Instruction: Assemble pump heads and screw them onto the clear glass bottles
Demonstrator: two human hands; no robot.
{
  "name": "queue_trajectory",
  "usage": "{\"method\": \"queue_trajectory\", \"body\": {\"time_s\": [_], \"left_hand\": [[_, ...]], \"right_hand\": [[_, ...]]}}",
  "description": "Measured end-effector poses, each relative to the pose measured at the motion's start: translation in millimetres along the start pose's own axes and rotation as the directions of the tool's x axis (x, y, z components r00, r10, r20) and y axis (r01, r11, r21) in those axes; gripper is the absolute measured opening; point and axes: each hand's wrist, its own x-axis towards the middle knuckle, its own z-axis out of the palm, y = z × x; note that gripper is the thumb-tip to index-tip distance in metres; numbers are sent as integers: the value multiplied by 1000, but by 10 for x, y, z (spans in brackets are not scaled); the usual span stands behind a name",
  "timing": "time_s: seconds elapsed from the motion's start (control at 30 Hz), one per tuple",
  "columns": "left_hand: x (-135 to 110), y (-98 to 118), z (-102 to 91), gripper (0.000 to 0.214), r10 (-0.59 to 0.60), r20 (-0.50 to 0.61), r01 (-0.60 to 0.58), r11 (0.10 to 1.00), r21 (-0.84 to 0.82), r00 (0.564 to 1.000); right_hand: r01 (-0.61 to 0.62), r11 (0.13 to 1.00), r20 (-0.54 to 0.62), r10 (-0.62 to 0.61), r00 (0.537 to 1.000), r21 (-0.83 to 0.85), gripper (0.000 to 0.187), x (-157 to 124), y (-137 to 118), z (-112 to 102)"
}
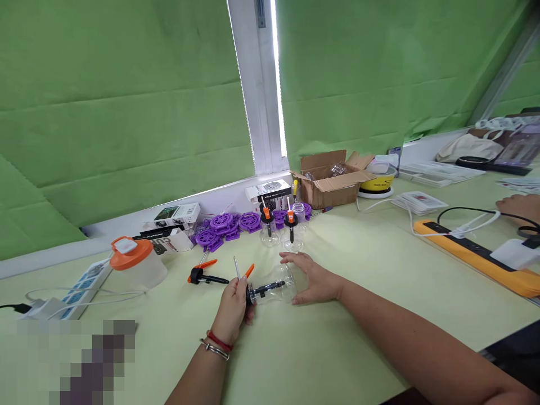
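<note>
My left hand [233,307] is closed around the black cap end of a spray head [253,288] with an orange trigger, fitted into a clear plastic bottle [282,287] lying on its side on the pale green table [337,349]. My right hand [311,278] cups the bottle's far end, fingers curved around it. A loose spray head [202,274] with an orange trigger lies on the table just left of my left hand. Two assembled clear bottles [279,233] with orange-and-black spray heads stand upright behind my hands.
Purple plastic discs [230,225] and small boxes [172,222] lie at the back. An open cardboard box [331,180], a yellow bowl [377,183], an orange-lidded jar [137,261], a white power strip [80,287] and an orange power strip [472,253] are around. Another person's hand [517,207] rests far right.
</note>
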Motion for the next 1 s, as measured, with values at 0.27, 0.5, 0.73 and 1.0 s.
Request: {"method": "queue_trajectory", "body": {"time_s": [0.27, 0.5, 0.73, 1.0], "left_hand": [[1, -2, 19, 38, 7, -6, -7, 1000, 1, 1000], [-18, 3, 49, 35, 54, -6, -54, 999, 10, 999], [-17, -8, 54, 31, 87, 3, -87, 996, 36, 996], [16, -35, 11, 32, 60, -44, -58, 997, 48, 997]], "right_hand": [[63, 996, -42, -66, 997, -62, 84, 33, 27, -6], [-49, 999, 13, 49, 999, -4, 56, 70, 44, -10], [-58, 998, 67, 57, 996, 12, 60, 106, 42, 12], [-101, 991, 39, 98, 994, 92, 73, 40, 54, 36]]}}
